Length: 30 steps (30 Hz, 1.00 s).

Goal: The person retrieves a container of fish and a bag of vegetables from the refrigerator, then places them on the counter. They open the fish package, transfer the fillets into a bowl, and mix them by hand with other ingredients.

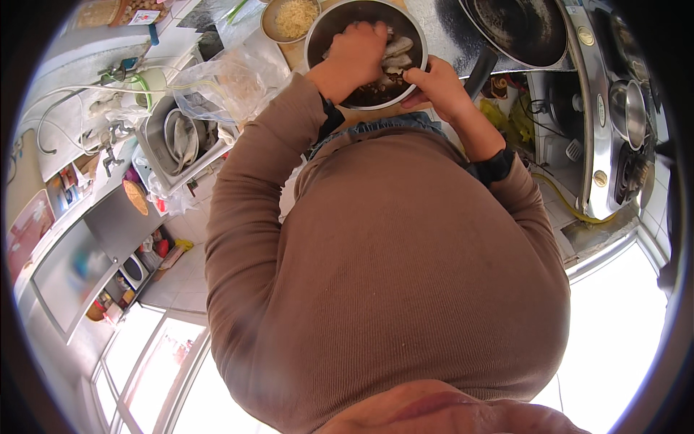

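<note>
A round metal bowl with a dark inside sits before me on a wooden board. In it lie pale pieces of food, perhaps fish or meat, and dark brown sauce or seasoning. My left hand reaches down into the bowl among the pieces. Its fingertips are partly hidden, so I cannot tell whether they grip any. On the bowl's right side, my right hand grips the rim, thumb on the upper edge and fingers beneath.
A smaller bowl of pale yellow shreds stands behind on the left. Clear plastic bags lie beside the sink, which holds dishes. Rightward are a black frying pan, its handle pointing towards me, and a gas stove.
</note>
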### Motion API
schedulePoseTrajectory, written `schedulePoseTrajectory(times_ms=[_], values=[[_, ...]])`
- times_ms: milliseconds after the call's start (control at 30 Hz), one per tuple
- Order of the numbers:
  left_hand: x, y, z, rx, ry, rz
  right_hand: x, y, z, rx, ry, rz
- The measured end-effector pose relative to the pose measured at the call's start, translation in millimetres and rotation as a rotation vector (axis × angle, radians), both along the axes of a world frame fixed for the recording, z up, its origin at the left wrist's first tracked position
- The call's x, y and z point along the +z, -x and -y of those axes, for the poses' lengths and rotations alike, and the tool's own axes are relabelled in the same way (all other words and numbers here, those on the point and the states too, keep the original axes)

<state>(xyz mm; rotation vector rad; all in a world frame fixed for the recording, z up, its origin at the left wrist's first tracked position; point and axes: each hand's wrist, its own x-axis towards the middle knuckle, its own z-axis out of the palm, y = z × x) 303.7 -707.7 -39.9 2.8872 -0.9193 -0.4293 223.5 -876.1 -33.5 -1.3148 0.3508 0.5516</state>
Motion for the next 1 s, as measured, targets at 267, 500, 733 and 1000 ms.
schedulePoseTrajectory(times_ms=[267,500,733,1000], values=[[18,-32,-34,0.216,0.462,-0.581,4,0,11,-0.041,-0.019,0.028],[9,9,-24,0.096,0.164,-0.108,4,-1,13,-0.058,0.011,-0.022],[4,17,-2,-0.057,0.281,-0.146,6,-3,12,-0.083,-0.009,-0.027],[29,-17,-32,-0.089,0.316,-0.046,1,-7,27,-0.131,-0.061,0.02]])
